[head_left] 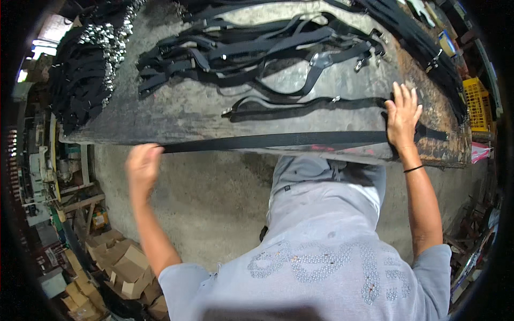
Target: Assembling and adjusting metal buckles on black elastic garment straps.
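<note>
A black elastic strap point(267, 140) runs taut along the near edge of the worktable point(176, 117). My left hand point(143, 166), slightly blurred, is closed on its left end, just off the table edge. Flat on the table at the right, my right hand point(402, 120) presses over the strap with its fingers stretched out. A short tail of strap with a small metal piece shows beyond that hand. Just behind lies a folded suspender strap point(300, 108) with metal clips, one end reaching my right hand.
A tangled heap of black suspenders point(235, 53) lies farther back. Bundled straps with shiny metal clips point(85, 69) hang over the left corner. More black straps point(412, 43) line the right side. A yellow crate point(476, 104) stands at the right, cardboard boxes point(126, 267) at lower left.
</note>
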The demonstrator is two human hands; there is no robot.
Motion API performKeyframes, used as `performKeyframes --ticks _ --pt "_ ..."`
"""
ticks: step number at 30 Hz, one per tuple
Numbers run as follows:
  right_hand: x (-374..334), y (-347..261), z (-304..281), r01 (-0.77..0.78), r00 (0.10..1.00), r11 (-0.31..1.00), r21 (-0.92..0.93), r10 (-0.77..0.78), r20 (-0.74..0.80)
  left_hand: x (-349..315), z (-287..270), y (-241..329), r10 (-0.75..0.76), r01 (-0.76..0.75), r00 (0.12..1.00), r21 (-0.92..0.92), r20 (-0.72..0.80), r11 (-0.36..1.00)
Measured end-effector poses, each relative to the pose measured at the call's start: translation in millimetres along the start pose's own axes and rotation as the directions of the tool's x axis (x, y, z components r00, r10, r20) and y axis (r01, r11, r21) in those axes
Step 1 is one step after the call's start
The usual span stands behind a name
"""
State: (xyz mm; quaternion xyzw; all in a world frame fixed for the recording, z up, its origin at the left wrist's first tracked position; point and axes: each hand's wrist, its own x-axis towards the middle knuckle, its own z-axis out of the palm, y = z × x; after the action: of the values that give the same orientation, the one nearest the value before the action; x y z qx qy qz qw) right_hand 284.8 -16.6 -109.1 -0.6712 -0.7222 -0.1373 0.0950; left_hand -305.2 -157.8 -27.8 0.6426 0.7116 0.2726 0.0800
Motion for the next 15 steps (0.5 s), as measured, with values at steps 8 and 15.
performKeyframes --ticks 8,15 --pt "-5 -7 -4 -0.042 0.999 0.985 0.165 0.038 0.028 42 127 101 0.394 -0.399 0.846 -0.065 0.358 0.915" --pt "4 18 -20 0.057 0.982 0.684 0.727 0.095 -0.166 65 105 175 0.316 -0.364 0.903 0.13 0.291 0.922"
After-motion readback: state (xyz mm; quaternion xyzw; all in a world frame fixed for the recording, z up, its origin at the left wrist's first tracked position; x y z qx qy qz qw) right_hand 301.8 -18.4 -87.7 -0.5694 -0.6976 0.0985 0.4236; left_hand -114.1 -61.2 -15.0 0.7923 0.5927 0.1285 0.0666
